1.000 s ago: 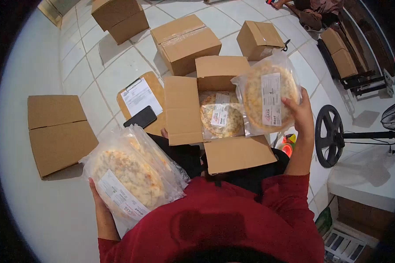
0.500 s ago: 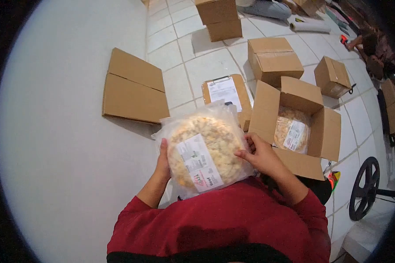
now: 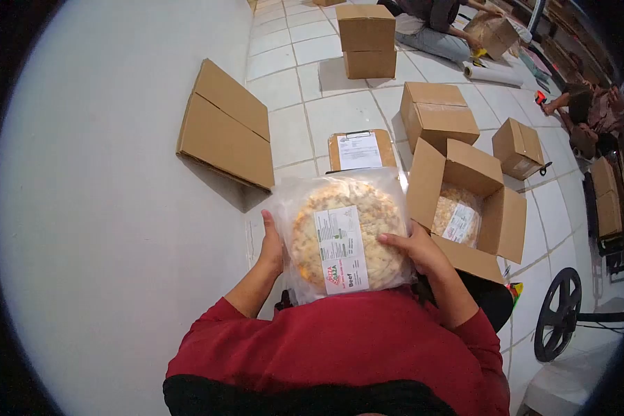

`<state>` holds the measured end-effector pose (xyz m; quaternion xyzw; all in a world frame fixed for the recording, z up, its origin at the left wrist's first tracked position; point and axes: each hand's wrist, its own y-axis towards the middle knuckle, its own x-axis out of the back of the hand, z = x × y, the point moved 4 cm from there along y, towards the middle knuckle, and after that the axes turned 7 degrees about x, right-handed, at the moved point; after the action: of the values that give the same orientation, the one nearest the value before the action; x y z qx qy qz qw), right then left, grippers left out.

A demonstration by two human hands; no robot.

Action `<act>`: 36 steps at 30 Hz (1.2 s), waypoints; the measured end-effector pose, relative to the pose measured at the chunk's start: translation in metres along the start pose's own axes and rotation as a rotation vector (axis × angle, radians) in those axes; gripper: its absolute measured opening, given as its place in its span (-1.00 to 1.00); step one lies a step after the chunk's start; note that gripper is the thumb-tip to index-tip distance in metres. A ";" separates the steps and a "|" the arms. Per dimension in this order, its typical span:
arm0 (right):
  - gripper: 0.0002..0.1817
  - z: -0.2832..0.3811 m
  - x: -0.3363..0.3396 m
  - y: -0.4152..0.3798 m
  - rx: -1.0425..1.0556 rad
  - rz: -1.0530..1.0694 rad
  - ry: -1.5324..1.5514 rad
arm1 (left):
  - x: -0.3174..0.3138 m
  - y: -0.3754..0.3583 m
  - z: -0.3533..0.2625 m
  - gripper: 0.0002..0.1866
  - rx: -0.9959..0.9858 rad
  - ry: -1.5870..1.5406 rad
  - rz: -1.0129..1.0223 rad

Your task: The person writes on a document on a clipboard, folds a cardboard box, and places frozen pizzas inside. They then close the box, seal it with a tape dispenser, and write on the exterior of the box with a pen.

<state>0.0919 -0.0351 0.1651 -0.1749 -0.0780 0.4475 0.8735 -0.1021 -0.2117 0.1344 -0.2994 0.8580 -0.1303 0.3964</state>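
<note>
A round frozen pizza (image 3: 347, 236) in clear plastic wrapping lies flat before my chest, its label reading "Beef" facing up. My left hand (image 3: 272, 246) supports its left edge, thumb raised along the side and fingers hidden under the wrap. On the other side my right hand (image 3: 423, 249) grips the pack, with the thumb pressed on top and the fingers mostly out of sight beneath. To the right stands an open cardboard box (image 3: 503, 222), flaps spread. Inside it lies another wrapped pizza (image 3: 457, 216) with a white label.
A clipboard (image 3: 360, 149) with a printed sheet lies ahead on the tiles. Closed boxes (image 3: 440, 111) stand beyond, and flattened cardboard (image 3: 229, 125) leans on the left wall. A black wheel (image 3: 558, 312) is at right. Another person (image 3: 444, 35) handles a box at the back.
The pizza has turned slightly so its label stands straighter. My right fingers have shifted from the wrap's edge to a grip around the side. The view has tilted upward, showing a co-worker.
</note>
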 end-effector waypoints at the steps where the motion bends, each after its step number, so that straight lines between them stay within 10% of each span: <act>1: -0.25 0.006 -0.004 -0.007 -0.008 0.064 0.168 | 0.011 0.005 0.005 -0.21 -0.001 0.000 0.001; 16: -0.37 -0.006 -0.003 -0.010 0.070 -0.017 0.225 | 0.012 -0.004 0.018 -0.22 -0.012 0.240 -0.316; 24: -0.41 -0.009 0.002 -0.008 -0.035 0.092 0.477 | 0.034 0.006 0.025 -0.16 0.089 -0.249 0.002; 27: -0.40 -0.004 0.046 -0.025 -0.044 -0.015 0.555 | 0.058 0.020 0.032 -0.15 -0.049 0.228 -0.301; 29: -0.39 0.015 0.103 -0.040 0.279 -0.288 0.376 | 0.054 0.022 0.033 -0.21 -0.032 0.079 -0.263; 36: -0.45 0.015 0.267 -0.068 0.318 -0.489 0.337 | 0.032 0.021 0.026 -0.49 -0.062 0.071 -0.183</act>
<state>0.2954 0.1484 0.1990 -0.0841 0.0989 0.1960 0.9720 -0.1070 -0.2143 0.0883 -0.3840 0.8441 -0.1499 0.3429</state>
